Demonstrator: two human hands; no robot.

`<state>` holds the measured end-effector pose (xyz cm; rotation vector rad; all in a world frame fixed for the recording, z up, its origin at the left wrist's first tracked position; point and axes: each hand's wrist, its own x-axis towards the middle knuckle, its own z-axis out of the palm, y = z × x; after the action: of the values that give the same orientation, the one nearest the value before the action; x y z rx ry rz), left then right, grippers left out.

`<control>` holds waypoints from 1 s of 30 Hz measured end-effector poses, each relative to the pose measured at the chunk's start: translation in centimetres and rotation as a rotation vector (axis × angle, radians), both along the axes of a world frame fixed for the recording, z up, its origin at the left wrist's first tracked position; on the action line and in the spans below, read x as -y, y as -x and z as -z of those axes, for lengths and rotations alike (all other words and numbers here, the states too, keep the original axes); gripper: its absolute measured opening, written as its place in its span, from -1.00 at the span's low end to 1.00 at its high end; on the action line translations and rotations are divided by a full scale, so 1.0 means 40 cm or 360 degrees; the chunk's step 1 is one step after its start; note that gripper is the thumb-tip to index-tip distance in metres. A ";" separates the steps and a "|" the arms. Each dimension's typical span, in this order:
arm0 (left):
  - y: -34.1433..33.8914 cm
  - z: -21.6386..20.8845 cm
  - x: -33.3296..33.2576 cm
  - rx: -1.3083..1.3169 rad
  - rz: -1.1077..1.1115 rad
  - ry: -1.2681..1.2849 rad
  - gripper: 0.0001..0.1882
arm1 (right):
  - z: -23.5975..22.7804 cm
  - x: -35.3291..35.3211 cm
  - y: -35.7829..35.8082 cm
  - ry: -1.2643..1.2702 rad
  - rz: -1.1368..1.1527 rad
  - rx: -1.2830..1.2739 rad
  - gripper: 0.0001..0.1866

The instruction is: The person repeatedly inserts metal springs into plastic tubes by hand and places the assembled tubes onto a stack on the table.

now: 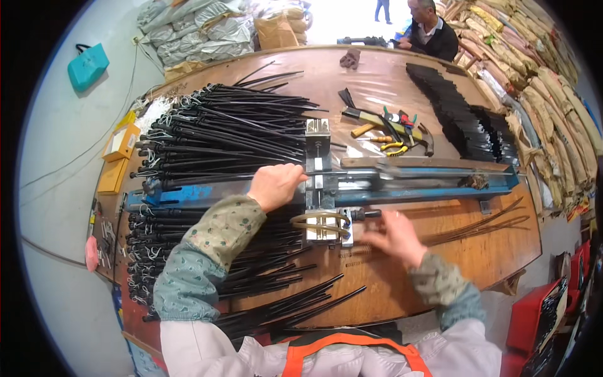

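Observation:
My left hand (276, 186) is closed, its fingertips pinching a thin dark rod (352, 171) that runs across the metal clamping fixture (319, 188). My right hand (402, 237) is slightly smeared by motion; its fingers look apart, close beside the black handle (367, 215) at the fixture's near end. Looped brown tubes (308, 220) curve over the silver block there. Under the fixture lies a long blue metal rail (433, 196), on which a blurred metal part (389, 171) sits right of my left hand.
Bundles of black rods with white ties (220, 135) cover the table's left side. Pliers (397, 149), a hammer (428, 141) and other tools lie beyond the rail. Black strips (449, 110) are stacked far right. Brown wires (483, 223) lie at right. Another person (433, 38) is at the far edge.

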<state>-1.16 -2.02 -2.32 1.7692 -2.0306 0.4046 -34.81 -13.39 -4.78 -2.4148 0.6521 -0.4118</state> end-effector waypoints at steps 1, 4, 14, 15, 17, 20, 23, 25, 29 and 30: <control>-0.034 -0.011 -0.008 0.0097 0.0102 0.0092 -0.86 | -0.013 -0.044 0.026 0.0364 -0.0105 -0.0152 -0.51; -0.224 -0.040 -0.048 0.0342 0.0086 0.0249 -0.84 | 0.049 -0.129 0.075 0.0622 -0.0434 -0.0372 -0.58; -0.037 0.048 -0.337 0.0081 -0.0459 0.0035 -0.83 | 0.040 -0.119 0.005 0.0526 -0.0349 -0.0174 -0.72; 0.005 0.066 -0.396 0.0060 -0.0450 -0.0136 -0.80 | 0.053 -0.129 -0.007 0.0409 -0.0414 -0.0216 -0.74; 0.064 0.100 -0.482 -0.0091 -0.0467 -0.0347 -0.80 | 0.056 -0.141 -0.023 0.0300 -0.0507 -0.0254 -0.77; 0.093 0.116 -0.525 -0.0182 -0.0647 -0.0413 -0.77 | 0.063 -0.143 -0.038 0.0107 -0.0457 -0.0229 -0.78; 0.128 0.079 -0.551 -0.0257 -0.0526 -0.0290 -0.75 | 0.042 -0.161 -0.021 -0.0086 -0.0532 -0.0146 -0.79; 0.171 0.132 -0.570 -0.0176 -0.0741 -0.0554 -0.73 | 0.051 -0.161 -0.020 -0.0161 -0.0666 -0.0081 -0.81; 0.177 0.150 -0.548 -0.0394 -0.0596 -0.0226 -0.79 | 0.068 -0.127 -0.009 -0.0513 -0.0511 -0.0424 -0.77; 0.189 0.142 -0.549 -0.0487 -0.0494 -0.0365 -0.80 | 0.078 -0.121 -0.009 -0.0576 -0.0433 -0.0411 -0.76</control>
<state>-8.72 19.92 -8.00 2.1431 -1.6475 -0.0175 -34.46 -8.56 -7.91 -2.1796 0.4487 0.1250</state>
